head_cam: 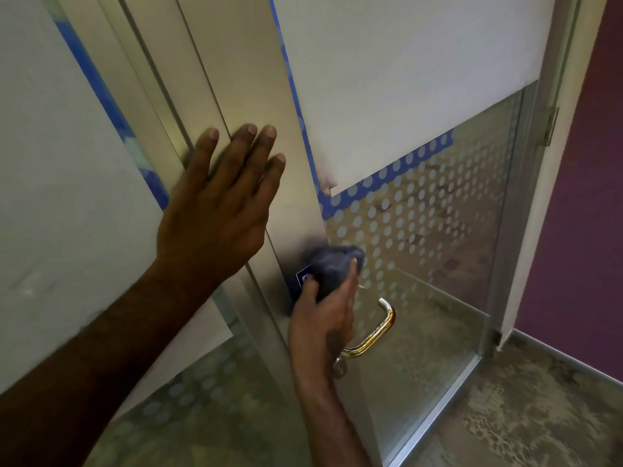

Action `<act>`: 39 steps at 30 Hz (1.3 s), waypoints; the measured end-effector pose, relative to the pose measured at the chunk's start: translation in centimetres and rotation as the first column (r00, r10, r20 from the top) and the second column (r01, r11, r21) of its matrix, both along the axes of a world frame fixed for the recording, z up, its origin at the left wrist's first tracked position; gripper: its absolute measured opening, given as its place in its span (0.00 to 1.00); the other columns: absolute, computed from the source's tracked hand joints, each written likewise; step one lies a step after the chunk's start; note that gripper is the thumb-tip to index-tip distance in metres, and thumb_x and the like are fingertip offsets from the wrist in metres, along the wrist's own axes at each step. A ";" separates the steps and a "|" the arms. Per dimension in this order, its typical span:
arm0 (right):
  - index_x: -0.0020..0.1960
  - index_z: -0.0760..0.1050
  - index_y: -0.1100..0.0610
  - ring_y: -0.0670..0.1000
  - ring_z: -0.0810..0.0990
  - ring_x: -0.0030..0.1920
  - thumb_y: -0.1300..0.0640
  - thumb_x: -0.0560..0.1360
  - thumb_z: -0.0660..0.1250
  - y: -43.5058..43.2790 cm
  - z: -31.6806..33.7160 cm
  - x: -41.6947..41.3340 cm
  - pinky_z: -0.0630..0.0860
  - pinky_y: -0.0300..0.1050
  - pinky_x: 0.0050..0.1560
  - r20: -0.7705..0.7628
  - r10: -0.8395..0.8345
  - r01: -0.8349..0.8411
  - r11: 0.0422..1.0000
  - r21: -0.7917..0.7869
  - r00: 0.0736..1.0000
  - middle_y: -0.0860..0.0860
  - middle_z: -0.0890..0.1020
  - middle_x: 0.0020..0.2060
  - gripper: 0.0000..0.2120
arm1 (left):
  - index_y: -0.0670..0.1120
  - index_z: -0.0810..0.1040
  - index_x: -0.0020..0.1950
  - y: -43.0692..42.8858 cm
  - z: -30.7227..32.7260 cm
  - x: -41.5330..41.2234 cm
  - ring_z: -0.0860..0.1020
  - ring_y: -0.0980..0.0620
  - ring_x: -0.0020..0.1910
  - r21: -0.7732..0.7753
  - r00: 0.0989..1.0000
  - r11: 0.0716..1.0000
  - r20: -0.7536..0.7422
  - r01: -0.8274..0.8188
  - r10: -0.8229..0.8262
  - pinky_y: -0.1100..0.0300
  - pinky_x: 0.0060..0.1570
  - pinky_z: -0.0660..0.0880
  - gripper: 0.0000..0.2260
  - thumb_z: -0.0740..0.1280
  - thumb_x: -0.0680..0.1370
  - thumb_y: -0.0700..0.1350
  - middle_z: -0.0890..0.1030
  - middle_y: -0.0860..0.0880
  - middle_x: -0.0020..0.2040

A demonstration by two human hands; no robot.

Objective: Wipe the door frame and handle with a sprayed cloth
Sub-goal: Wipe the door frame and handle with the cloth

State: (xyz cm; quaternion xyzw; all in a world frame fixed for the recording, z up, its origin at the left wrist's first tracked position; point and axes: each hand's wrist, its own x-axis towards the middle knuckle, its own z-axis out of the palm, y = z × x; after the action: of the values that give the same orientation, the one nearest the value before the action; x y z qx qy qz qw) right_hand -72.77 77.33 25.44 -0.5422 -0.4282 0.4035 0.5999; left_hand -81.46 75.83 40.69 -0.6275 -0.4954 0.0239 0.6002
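A brushed-metal door frame (pixel 256 79) runs from the top centre down to the lower middle. My left hand (pixel 219 200) lies flat and open against it, fingers spread upward. Lower down, my right hand (pixel 323 318) is closed on a bunched dark grey-blue cloth (pixel 333 264), pressing it onto the frame's edge over a small blue sticker (pixel 301 276). Just below and right of that hand, the curved shiny metal handle (pixel 381 332) sticks out from the door, with a key (pixel 338 365) hanging under it. My right hand partly hides the handle's base.
The glass door (pixel 438 230) has a white panel above and a frosted dot pattern with a blue band. A purple wall (pixel 580 214) and a hinge (pixel 551 126) stand at the right. A glass panel with white film fills the left. Mottled carpet (pixel 522 416) covers the floor.
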 end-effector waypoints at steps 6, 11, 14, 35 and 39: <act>0.77 0.62 0.50 0.53 0.61 0.78 0.50 0.72 0.68 -1.7 3.1 -0.7 0.54 0.30 0.75 0.119 -0.022 -0.046 0.840 0.540 0.993 0.53 0.66 0.77 0.36 | 0.37 0.64 0.79 -0.1 0.3 -0.2 0.58 0.34 0.80 -0.048 0.998 0.998 0.056 0.039 -0.036 0.33 0.76 0.56 0.23 0.49 0.88 0.48 0.60 0.34 0.80; 0.76 0.63 0.54 0.61 0.62 0.77 0.53 0.72 0.72 -1.2 -5.8 0.7 0.69 0.60 0.71 0.305 -0.047 -0.110 0.872 0.476 0.951 0.57 0.66 0.76 0.35 | 0.37 0.63 0.79 0.1 -0.1 -0.4 0.57 0.34 0.80 -0.045 0.996 0.997 0.071 0.055 -0.052 0.32 0.76 0.55 0.22 0.52 0.86 0.43 0.60 0.34 0.80; 0.79 0.55 0.55 0.64 0.65 0.75 0.51 0.71 0.74 -1.6 -7.2 0.3 0.77 0.63 0.63 0.429 0.051 -0.110 0.987 0.115 0.902 0.60 0.61 0.78 0.44 | 0.37 0.62 0.79 0.2 0.0 -0.6 0.57 0.34 0.80 -0.036 0.997 0.998 0.061 0.052 -0.050 0.32 0.77 0.54 0.22 0.51 0.87 0.43 0.59 0.33 0.80; 0.70 0.69 0.39 0.43 0.80 0.61 0.57 0.68 0.68 -4.5 -1.5 8.3 0.81 0.42 0.58 -0.027 0.606 -0.571 0.763 0.304 0.795 0.41 0.81 0.62 0.33 | 0.38 0.61 0.80 0.2 0.0 -0.4 0.55 0.34 0.81 -0.051 0.996 0.998 0.074 0.045 -0.041 0.32 0.77 0.51 0.22 0.49 0.87 0.45 0.58 0.34 0.81; 0.58 0.79 0.37 0.45 0.83 0.56 0.57 0.63 0.70 -5.5 -7.2 15.4 0.81 0.37 0.48 -0.137 0.471 -0.456 0.880 0.129 0.871 0.41 0.86 0.53 0.26 | 0.37 0.58 0.80 0.0 -0.1 -0.4 0.54 0.33 0.81 -0.057 0.997 0.998 0.072 0.025 -0.021 0.32 0.77 0.51 0.22 0.48 0.88 0.46 0.57 0.32 0.81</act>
State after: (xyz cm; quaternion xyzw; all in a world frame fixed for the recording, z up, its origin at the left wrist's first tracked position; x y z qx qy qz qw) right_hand -57.37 71.79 18.27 -0.3599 -0.5129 0.5587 0.5433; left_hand -81.84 75.83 40.60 -0.6508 -0.5084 0.0091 0.5639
